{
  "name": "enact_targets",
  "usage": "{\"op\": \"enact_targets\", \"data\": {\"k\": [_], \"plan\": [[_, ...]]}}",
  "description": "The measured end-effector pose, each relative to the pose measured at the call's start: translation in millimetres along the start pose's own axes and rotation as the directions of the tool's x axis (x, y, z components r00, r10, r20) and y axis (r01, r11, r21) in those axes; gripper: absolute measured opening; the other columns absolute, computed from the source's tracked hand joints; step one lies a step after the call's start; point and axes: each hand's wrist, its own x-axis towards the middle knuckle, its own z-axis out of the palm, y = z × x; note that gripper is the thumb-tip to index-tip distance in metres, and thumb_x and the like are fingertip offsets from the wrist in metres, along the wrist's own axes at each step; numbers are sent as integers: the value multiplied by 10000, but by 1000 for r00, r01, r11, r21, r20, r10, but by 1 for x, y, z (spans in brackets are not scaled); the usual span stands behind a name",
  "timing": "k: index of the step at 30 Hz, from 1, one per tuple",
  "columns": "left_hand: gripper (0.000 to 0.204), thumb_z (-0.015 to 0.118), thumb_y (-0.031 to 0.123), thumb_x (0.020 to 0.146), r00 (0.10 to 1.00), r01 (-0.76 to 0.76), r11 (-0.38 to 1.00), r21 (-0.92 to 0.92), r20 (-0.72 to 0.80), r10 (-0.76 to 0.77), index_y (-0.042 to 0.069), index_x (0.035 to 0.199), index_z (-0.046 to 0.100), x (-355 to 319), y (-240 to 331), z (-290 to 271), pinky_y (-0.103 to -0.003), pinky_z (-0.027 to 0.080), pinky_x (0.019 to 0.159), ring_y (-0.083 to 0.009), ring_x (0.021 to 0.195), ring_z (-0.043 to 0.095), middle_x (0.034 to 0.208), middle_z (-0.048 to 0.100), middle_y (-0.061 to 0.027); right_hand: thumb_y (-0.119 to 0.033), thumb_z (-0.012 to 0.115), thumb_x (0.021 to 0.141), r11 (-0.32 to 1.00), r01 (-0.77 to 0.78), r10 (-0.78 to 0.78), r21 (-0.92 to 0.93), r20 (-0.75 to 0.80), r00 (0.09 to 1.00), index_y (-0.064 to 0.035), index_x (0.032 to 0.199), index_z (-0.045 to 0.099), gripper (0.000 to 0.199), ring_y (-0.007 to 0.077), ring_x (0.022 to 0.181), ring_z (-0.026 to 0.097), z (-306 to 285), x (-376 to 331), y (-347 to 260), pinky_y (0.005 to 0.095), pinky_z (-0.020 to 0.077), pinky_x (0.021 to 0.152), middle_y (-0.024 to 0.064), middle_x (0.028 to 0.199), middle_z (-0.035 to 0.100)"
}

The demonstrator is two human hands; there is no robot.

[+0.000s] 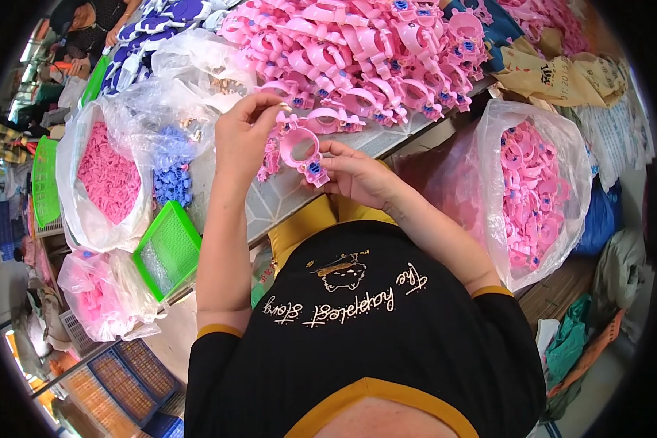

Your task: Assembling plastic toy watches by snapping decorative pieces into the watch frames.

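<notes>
My right hand (pixel 354 174) grips the lower end of a pink plastic piece (pixel 315 171) with a large round ring and a small blue part near the fingers. Just above the ring's upper left side, my left hand (pixel 242 135) is closed in a pinch. What sits between those fingertips is too small to make out. Beyond both hands rises a big heap of similar pink plastic pieces (pixel 343 44). A few more pink parts lie on the grey table (pixel 266 204) beside my left wrist.
Left of me stand a clear bag of small pink parts (pixel 108 175), a pile of small blue parts (pixel 172 168) and a green basket (pixel 168 248). Purple-and-white pieces (pixel 153 33) lie farther back. At my right is a large clear bag (pixel 533 197) filled with pink pieces.
</notes>
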Motion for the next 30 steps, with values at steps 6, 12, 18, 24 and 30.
{"op": "enact_targets", "data": {"k": [6,12,18,24,30], "plan": [[122,704,1,924,995,49,986,-159,89,-35,-7,1043,732,-55,11,-6,-256,536,782,-109,879,682,959,737,-40,-211,560,1050,999,-9,8,40,37,999,-61,1424,482,411,228,1126,675,-5,4,-1,387,528,1004,99,1248,657],[151,715,-22,866,957,-283,949,138,107,270,14,1012,731,-77,3,10,-332,543,798,-226,880,703,948,736,-95,-218,562,1061,999,-9,6,43,67,998,-63,1423,513,396,218,1100,683,-10,6,0,376,542,986,67,1229,668],[177,691,-58,831,868,-492,827,271,87,488,39,975,723,-72,2,14,-372,541,792,-302,891,691,939,718,-109,-227,554,1066,999,-21,20,24,44,999,-49,1424,514,402,210,1085,687,-7,3,0,376,547,978,68,1215,674],[221,689,-76,810,818,-575,768,284,211,534,46,988,737,-61,-5,8,-367,550,817,-289,932,701,961,730,-109,-243,547,1070,998,-35,32,43,66,997,-43,1409,531,395,229,1072,696,-8,4,-1,383,559,979,88,1214,677],[252,697,-65,785,787,-607,760,233,311,533,55,1004,737,-52,-7,-2,-387,562,842,-301,976,703,996,732,-111,-340,546,1062,998,-65,62,22,94,994,-30,1465,488,512,247,1103,684,-15,6,-3,382,551,996,140,1288,661]]}}
